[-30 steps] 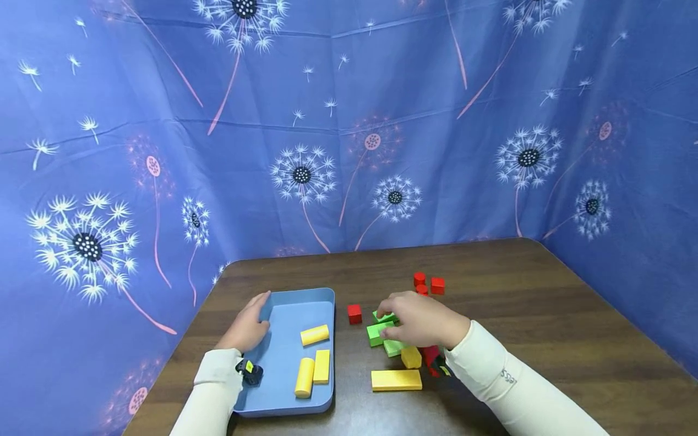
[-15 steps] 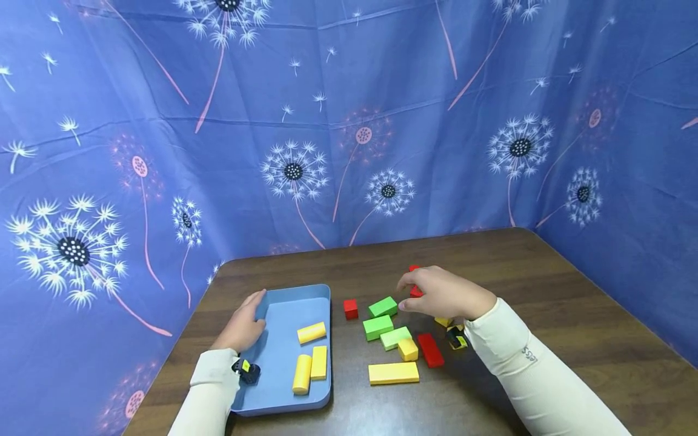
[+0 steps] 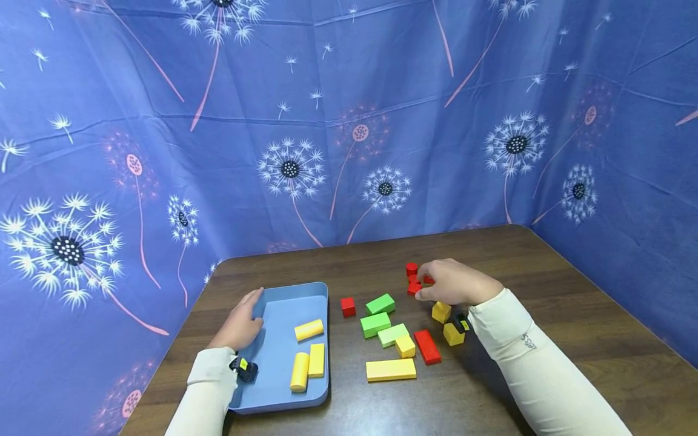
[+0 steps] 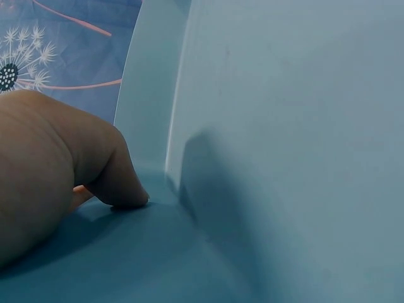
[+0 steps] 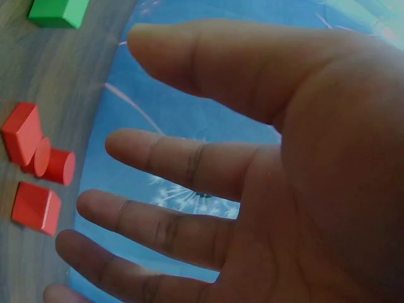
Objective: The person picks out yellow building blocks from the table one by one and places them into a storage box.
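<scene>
My left hand holds the left wall of a blue tray; its thumb bends over onto the inner side in the left wrist view. My right hand hovers over a cluster of red blocks at the back right, its spread fingers holding nothing. That cluster includes a red cylinder and a red block, partly covered by the hand in the head view. Two yellow cylinders and a yellow rectangular block lie in the tray.
Between tray and right hand lie a red cube, green blocks, a long yellow block, a small yellow block and a red bar. Yellow blocks sit below the right wrist. A blue dandelion curtain hangs behind the table.
My right hand has moved from above the green blocks back and to the right, over the red ones, uncovering the green blocks and the red bar. The left hand stays at the tray.
</scene>
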The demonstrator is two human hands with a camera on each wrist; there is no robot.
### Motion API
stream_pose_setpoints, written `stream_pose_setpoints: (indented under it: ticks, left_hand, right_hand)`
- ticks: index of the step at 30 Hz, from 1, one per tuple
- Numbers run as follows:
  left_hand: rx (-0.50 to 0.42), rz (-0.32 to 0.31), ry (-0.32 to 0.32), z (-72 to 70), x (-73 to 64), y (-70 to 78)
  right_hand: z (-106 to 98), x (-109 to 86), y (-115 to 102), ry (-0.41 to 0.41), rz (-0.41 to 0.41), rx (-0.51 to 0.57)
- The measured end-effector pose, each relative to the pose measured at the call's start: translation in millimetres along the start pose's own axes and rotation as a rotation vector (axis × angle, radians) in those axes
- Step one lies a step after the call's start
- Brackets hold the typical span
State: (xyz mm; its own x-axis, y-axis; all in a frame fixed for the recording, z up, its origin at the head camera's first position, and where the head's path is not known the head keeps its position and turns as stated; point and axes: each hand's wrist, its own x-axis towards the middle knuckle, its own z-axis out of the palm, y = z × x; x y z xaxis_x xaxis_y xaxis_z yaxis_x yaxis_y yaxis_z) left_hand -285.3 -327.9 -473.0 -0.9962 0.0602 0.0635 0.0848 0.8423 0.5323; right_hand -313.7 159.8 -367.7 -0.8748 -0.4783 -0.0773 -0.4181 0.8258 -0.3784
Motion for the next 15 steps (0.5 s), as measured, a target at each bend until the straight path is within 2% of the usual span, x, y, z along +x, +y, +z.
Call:
stream_pose_setpoints:
  ticks: [3, 9, 15]
  left_hand:
    - [-0.006, -0.011, 0.001, -1.0, -0.1, 1.0]
    - [0.005, 0.006, 0.012, -2.0, -0.5, 2.4]
    - [0.007, 0.004, 0.011, -1.5, -0.6, 0.4]
  right_hand:
    - [2.0, 1.4, 3.5, -0.016, 0.025, -0.011]
    - [6.6, 3.4, 10.1, -0.061, 0.087, -0.022]
    - [10.7, 8.6, 15.1, -0.072, 0.125, -0.058]
